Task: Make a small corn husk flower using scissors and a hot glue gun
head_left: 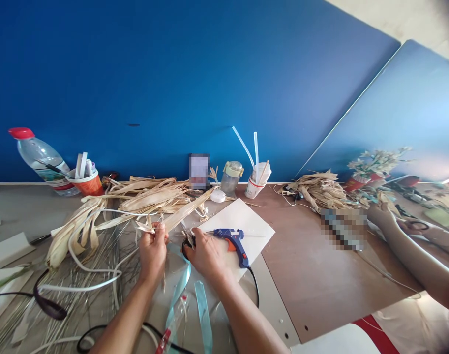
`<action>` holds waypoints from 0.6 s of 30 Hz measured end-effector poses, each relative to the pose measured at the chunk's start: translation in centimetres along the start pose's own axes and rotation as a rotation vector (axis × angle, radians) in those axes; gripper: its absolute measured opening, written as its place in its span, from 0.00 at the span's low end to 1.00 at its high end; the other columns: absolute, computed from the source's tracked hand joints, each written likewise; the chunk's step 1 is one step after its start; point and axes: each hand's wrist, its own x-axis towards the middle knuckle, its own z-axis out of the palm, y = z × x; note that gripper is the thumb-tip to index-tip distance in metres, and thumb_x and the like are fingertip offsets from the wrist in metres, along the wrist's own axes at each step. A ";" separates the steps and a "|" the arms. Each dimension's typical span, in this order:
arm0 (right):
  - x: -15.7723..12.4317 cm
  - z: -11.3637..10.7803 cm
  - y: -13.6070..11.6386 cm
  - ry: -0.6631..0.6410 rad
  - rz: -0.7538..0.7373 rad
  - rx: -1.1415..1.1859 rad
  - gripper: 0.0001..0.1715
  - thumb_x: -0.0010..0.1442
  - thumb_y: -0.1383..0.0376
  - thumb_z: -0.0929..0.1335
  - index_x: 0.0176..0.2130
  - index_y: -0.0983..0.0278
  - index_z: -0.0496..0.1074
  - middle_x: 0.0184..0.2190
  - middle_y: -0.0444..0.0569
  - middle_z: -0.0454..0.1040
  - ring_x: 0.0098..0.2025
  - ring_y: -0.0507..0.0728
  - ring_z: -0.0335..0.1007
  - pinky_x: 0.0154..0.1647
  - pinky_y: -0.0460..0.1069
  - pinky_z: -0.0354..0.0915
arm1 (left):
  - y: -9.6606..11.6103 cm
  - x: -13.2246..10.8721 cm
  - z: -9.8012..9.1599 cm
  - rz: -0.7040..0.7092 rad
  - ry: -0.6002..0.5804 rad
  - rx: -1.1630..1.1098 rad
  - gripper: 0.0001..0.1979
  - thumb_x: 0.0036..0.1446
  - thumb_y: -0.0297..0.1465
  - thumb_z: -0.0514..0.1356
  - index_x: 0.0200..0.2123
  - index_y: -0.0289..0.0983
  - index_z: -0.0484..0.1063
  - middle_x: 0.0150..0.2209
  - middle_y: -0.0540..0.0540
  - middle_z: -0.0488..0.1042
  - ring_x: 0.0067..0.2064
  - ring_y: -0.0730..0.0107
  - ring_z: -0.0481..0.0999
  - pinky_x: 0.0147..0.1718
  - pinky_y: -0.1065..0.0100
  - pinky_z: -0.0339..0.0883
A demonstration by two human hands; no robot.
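My left hand [152,251] is closed, pinching a long strip of dried corn husk [189,211] that slants up to the right. A small pointed husk piece [146,224] sticks out at the left of the same fingers. In my right hand [209,253] is a pair of scissors [188,242] with dark handles, its blades close to the husk strip. Just right of that hand, a blue hot glue gun [236,240] lies on a white sheet [252,220]. Light blue ribbon [203,314] hangs or lies below my hands.
Dried husks [146,194] are heaped behind my left hand, with thin wires [102,260] and a white cable [80,268] in front. A bottle [43,160], orange cup [89,184], jar [231,178] and white cup [255,187] line the blue partition. A co-worker's arm [408,255] reaches in at right.
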 end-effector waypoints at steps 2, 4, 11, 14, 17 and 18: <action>0.0 0.2 0.0 0.000 -0.033 -0.008 0.19 0.59 0.63 0.66 0.50 0.65 0.70 0.41 0.57 0.80 0.42 0.62 0.76 0.39 0.50 0.63 | 0.2 -0.1 0.2 0.024 0.021 0.039 0.14 0.51 0.44 0.64 0.30 0.41 0.68 0.22 0.52 0.66 0.23 0.69 0.65 0.23 0.68 0.59; -0.1 0.4 -0.1 0.008 -0.043 -0.025 0.20 0.60 0.63 0.65 0.52 0.66 0.70 0.42 0.58 0.79 0.44 0.62 0.75 0.42 0.50 0.63 | 0.3 -0.2 0.3 0.034 0.024 0.059 0.14 0.51 0.44 0.64 0.30 0.41 0.68 0.21 0.52 0.66 0.23 0.69 0.65 0.23 0.68 0.59; -0.7 0.6 -0.9 0.055 -0.046 -0.128 0.38 0.56 0.65 0.68 0.63 0.70 0.60 0.51 0.65 0.69 0.40 0.64 0.74 0.39 0.54 0.68 | 0.4 -0.3 0.2 0.047 -0.004 0.077 0.16 0.51 0.47 0.64 0.30 0.40 0.68 0.21 0.53 0.66 0.23 0.69 0.64 0.24 0.68 0.59; -0.7 0.7 -0.8 0.045 -0.082 -0.076 0.34 0.53 0.68 0.69 0.59 0.68 0.67 0.47 0.62 0.71 0.41 0.65 0.74 0.41 0.54 0.68 | 0.5 -0.4 0.2 0.057 -0.012 0.097 0.17 0.51 0.47 0.64 0.29 0.40 0.68 0.21 0.53 0.66 0.23 0.69 0.64 0.24 0.68 0.58; -0.2 0.9 -0.5 0.022 -0.091 0.119 0.25 0.54 0.72 0.65 0.51 0.63 0.76 0.41 0.55 0.75 0.41 0.60 0.74 0.43 0.50 0.67 | 0.9 -0.6 0.2 0.030 -0.005 0.103 0.16 0.51 0.46 0.64 0.29 0.40 0.68 0.21 0.52 0.66 0.23 0.68 0.65 0.23 0.68 0.58; -0.1 0.9 -0.4 0.017 -0.085 0.187 0.24 0.55 0.73 0.64 0.49 0.62 0.78 0.40 0.53 0.75 0.40 0.58 0.74 0.44 0.48 0.67 | 1.0 -0.7 0.3 0.022 -0.007 0.107 0.16 0.51 0.46 0.64 0.29 0.40 0.68 0.21 0.52 0.67 0.23 0.68 0.65 0.23 0.68 0.58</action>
